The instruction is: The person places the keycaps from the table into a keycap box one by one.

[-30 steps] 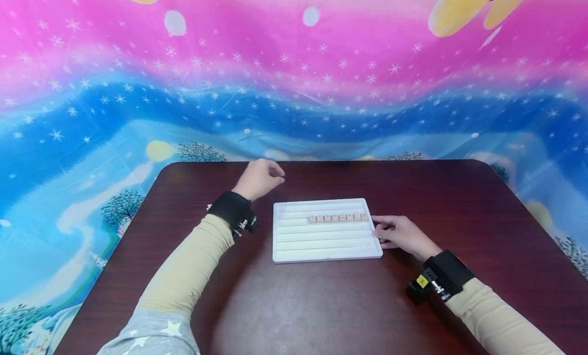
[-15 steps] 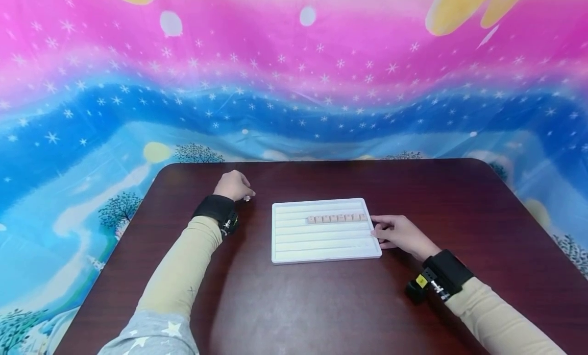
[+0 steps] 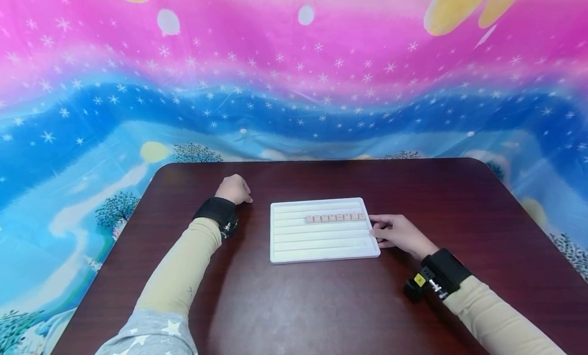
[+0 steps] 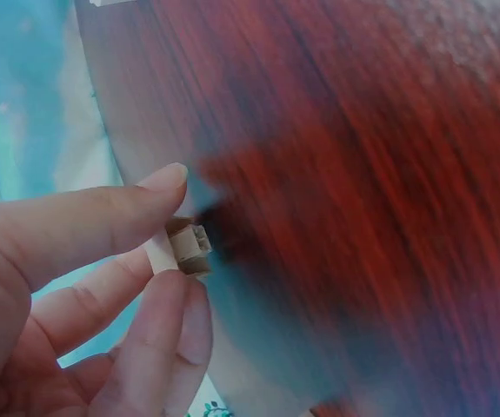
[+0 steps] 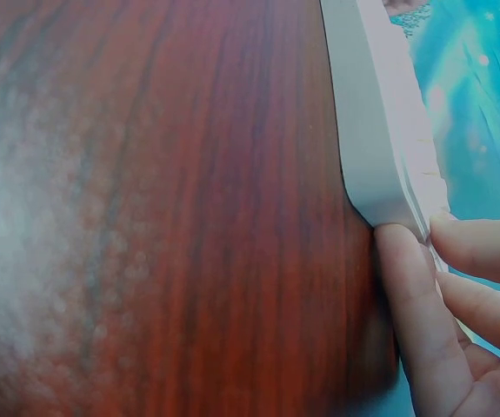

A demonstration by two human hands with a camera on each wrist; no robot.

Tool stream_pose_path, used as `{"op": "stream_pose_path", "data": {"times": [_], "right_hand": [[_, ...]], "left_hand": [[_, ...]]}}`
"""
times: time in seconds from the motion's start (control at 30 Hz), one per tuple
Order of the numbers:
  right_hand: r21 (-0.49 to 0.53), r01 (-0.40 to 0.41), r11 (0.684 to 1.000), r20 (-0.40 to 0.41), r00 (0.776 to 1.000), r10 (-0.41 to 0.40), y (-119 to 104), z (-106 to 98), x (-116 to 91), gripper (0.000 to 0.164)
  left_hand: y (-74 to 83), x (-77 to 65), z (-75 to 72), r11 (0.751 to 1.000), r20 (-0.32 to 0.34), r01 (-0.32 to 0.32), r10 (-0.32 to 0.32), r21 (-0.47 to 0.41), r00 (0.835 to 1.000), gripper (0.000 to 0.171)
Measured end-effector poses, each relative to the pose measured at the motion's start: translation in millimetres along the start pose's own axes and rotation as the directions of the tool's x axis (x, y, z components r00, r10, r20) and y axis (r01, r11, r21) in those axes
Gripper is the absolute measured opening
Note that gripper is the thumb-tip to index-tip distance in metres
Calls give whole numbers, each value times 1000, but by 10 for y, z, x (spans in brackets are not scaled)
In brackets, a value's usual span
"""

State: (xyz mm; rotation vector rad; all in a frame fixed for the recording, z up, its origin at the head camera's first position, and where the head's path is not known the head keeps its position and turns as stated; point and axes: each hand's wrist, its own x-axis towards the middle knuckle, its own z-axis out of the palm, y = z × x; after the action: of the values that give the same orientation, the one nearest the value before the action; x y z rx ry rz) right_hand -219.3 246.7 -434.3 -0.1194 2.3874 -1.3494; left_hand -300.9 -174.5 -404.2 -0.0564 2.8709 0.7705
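Over the far left part of the table, my left hand [image 3: 234, 190] pinches a small beige keycap [image 4: 180, 248] between thumb and fingers. Its hollow underside with the stem shows in the left wrist view; in the head view the fingers hide it. A white ridged tray [image 3: 321, 248] lies flat in the middle of the table. On one of its upper ridges stands a row of several pale pink keycaps [image 3: 335, 218], reaching to the right rim. My right hand [image 3: 400, 235] grips that right rim, thumb on top and fingers against the side wall.
The dark reddish-brown table [image 3: 294, 304] has rounded far corners. Right behind its far edge hangs a colourful printed cloth [image 3: 294, 89]. Black straps with small cameras sit on both wrists, the right camera [image 3: 413, 289] hanging low near the table.
My left hand has moved left, away from the tray, and then its fingers turned slightly with the keycap. The right hand keeps its hold on the tray, and the row of keycaps looks the same.
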Motion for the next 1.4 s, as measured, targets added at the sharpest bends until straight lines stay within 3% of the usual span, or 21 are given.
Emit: {"op": "stream_pose_path", "data": {"times": [0.23,0.5,1.0,1.4], "right_hand": [[-2,-8,1000,1,1000,8,9,20,19,58],[-1,-7,1000,-7,1000,7,-11,12,5,57],[-12,-15,1000,-3,1000,15,-33,-5,3,59],[0,-18,1000,-3,1000,18,-30,7,3,59]], "left_hand": [[-73,-86,-59,999,-31,-27,26,-37,999,17],[-179,-227,-87,991,-83,-126,122,-41,989,6],[-196,-385,-83,985,-89,-137,128,-100,988,11],[-135,-397,-85,976,-104,-175,162,-130,981,15]]}}
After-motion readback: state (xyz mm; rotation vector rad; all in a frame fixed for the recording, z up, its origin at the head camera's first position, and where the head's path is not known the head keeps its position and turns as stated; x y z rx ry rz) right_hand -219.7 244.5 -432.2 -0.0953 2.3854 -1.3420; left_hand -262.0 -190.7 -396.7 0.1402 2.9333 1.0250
